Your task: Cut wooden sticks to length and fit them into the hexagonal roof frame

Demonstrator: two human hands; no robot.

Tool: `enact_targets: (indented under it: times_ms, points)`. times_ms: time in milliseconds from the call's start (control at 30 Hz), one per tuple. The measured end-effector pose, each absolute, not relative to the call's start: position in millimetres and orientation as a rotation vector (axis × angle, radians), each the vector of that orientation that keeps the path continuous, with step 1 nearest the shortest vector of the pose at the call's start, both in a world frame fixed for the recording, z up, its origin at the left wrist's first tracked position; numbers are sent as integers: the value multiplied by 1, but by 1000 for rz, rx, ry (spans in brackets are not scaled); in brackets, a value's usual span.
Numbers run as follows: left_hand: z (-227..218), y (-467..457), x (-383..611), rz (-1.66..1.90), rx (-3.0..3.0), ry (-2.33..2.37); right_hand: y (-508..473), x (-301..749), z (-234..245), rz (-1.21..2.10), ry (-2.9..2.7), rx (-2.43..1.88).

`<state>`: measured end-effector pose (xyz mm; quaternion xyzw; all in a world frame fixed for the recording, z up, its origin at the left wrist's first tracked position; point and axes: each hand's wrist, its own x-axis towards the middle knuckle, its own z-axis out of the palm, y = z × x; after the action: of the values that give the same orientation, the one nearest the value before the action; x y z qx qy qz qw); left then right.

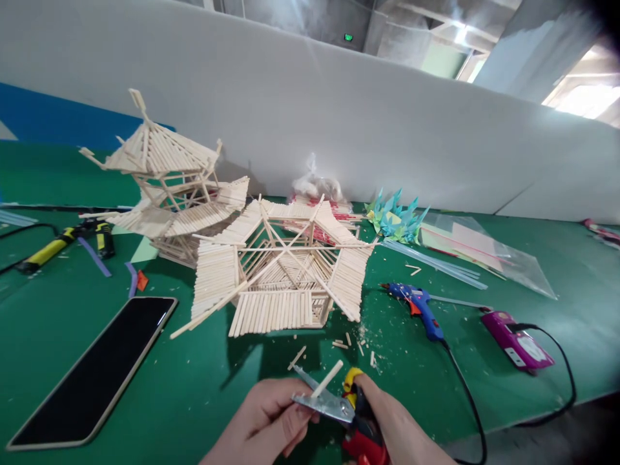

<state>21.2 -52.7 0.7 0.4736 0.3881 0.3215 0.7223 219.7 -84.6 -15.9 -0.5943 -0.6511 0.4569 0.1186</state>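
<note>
My left hand pinches a short wooden stick, whose free end points up and to the right. Around that stick lie the parted blades of a pair of scissors with red and yellow handles. My right hand is wrapped round those handles. Just beyond both hands stands a pavilion model built of wooden sticks, its roof open in the middle with crossed sticks over it. A finished-looking two-tier stick pavilion rises behind it on the left.
A phone lies at left, near yellow-black pliers. To the right are a blue glue gun, its cable, a purple power box, clear glue sticks and a folded-paper piece. Stick offcuts litter the green table.
</note>
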Motion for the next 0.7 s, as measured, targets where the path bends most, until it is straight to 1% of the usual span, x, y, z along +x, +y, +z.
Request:
enact_targets:
  times_ms: [300, 500, 600, 700]
  points:
    - [-2, -48, 23, 647, 753, 745, -83, 216, -10, 1252, -1875, -1800]
    - [-1, -42, 31, 677, 747, 702, -84, 217, -17, 1142, -1860, -1840]
    - [-3, -43, 28, 671, 801, 745, -83, 221, -17, 1010, -1921, -1842]
    - [-3, -50, 17, 691, 934, 920, -83, 228, -12, 731, -2008, -1857]
